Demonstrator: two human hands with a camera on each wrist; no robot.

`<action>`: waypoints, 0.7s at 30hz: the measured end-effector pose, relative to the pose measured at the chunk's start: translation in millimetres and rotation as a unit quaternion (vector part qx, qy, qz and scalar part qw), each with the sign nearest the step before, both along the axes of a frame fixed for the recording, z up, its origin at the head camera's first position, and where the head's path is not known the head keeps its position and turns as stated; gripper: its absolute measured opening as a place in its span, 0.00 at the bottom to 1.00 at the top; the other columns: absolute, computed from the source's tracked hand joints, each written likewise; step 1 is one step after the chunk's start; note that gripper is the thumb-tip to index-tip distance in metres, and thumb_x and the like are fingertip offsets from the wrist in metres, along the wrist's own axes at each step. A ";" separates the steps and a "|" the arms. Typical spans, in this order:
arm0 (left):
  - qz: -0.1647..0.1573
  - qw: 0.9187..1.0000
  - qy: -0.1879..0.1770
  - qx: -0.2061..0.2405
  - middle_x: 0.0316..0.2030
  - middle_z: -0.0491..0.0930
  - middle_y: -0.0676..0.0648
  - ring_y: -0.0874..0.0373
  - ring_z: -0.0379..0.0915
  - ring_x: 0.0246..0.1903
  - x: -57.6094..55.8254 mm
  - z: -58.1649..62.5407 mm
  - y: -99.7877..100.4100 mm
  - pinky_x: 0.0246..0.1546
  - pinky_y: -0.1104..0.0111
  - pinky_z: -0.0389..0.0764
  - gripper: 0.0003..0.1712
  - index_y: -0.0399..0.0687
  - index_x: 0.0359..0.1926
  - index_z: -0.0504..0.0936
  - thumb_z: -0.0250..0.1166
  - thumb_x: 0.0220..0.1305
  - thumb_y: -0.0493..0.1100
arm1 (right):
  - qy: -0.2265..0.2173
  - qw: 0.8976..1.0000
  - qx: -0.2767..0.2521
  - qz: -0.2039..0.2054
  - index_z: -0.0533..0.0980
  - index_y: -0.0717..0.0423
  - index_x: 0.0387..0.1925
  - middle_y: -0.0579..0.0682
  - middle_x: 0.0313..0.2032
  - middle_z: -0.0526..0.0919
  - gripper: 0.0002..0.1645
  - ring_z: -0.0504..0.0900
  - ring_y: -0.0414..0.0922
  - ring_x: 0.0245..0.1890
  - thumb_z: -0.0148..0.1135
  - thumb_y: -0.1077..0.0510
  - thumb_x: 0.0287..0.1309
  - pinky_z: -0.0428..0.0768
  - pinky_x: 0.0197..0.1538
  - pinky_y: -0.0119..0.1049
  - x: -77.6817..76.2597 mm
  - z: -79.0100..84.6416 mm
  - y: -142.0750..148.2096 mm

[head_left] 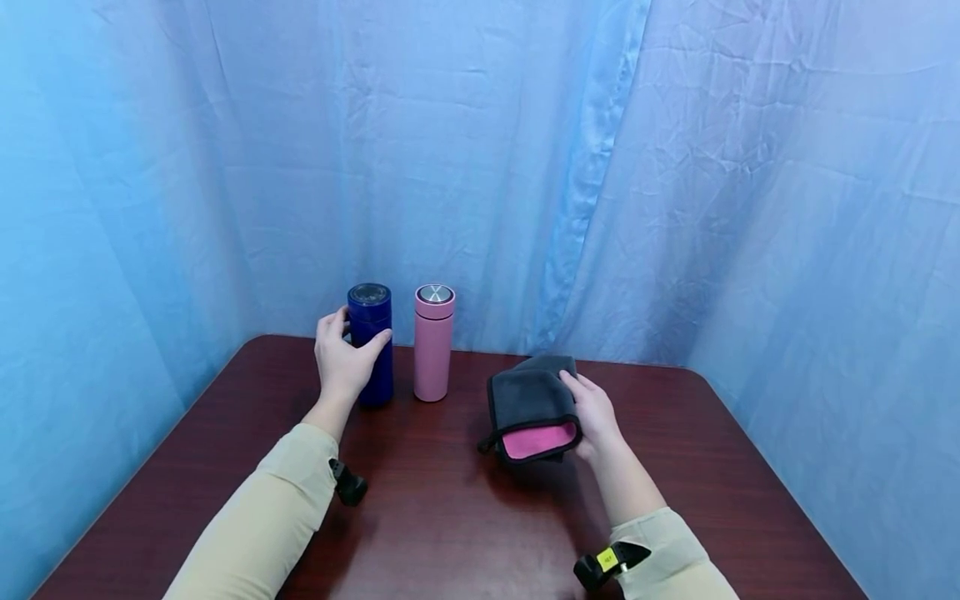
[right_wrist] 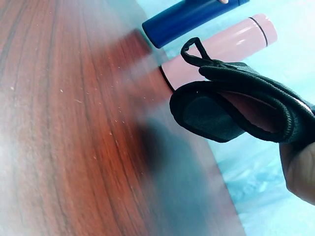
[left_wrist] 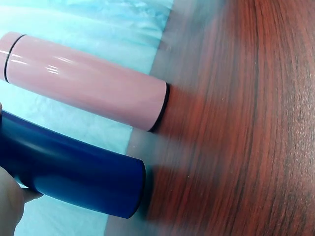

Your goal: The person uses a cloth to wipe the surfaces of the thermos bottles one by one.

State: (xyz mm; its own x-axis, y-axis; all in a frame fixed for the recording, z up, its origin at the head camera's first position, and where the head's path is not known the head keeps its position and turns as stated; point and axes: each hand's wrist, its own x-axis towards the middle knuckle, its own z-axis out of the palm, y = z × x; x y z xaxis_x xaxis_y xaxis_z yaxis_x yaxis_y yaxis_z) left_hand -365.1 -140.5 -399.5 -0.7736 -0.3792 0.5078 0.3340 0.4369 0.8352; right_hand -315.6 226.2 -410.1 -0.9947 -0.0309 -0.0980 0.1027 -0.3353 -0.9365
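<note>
A dark blue thermos (head_left: 381,377) stands upright on the table, and my left hand (head_left: 341,360) grips its upper part, thumb on the near right and fingers round the left side. In the left wrist view the lower body of this blue thermos (left_wrist: 88,172) shows, with part of the hand at the edge. My right hand (head_left: 597,415) holds a dark grey oven mitt (head_left: 528,396) by its right side. The mitt has black edging, a pink lining and a hanging loop; its opening faces me. The right fingers behind the mitt are hidden.
A pink thermos (head_left: 432,358) with a silver-topped lid stands upright just right of the blue one. The dark red wooden table (head_left: 450,517) has rounded far corners. Blue curtains (head_left: 465,167) hang behind it and on both sides.
</note>
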 end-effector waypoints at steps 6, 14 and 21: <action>0.000 1.000 0.002 0.000 0.63 0.67 0.39 0.42 0.69 0.62 -6.3 -7.1 0.2 0.61 0.46 0.73 0.48 0.40 0.72 0.69 0.77 0.57 0.55 | 0.003 1.000 0.002 0.000 0.64 0.54 0.74 0.60 0.66 0.74 0.32 0.79 0.50 0.59 0.53 0.45 0.77 0.80 0.58 0.45 -0.2 -0.4 -5.4; -0.006 1.000 -0.028 -0.008 0.69 0.60 0.40 0.45 0.62 0.68 -1.6 -1.6 -0.3 0.65 0.46 0.69 0.55 0.46 0.78 0.59 0.76 0.58 0.59 | 0.007 1.000 0.022 0.010 0.65 0.53 0.74 0.57 0.67 0.72 0.33 0.78 0.51 0.60 0.55 0.44 0.76 0.80 0.58 0.45 5.3 20.5 -5.0; 0.016 0.994 0.089 -0.052 0.64 0.64 0.41 0.49 0.61 0.63 19.4 15.6 2.9 0.63 0.52 0.67 0.48 0.43 0.71 0.65 0.76 0.57 0.57 | 0.049 0.994 0.097 0.020 0.65 0.52 0.74 0.58 0.62 0.76 0.36 0.85 0.49 0.50 0.57 0.41 0.73 0.84 0.52 0.45 13.8 47.4 12.1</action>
State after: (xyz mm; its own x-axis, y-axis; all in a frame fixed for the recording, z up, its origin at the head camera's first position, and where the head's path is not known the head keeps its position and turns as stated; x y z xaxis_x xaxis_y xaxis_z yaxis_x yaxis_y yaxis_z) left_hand -345.7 -137.6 -383.9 -0.6555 -0.3408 0.6739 0.4571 0.5314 0.7133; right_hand -301.9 238.3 -362.7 -0.9981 -0.0603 -0.0094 0.0180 -0.1442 -0.9894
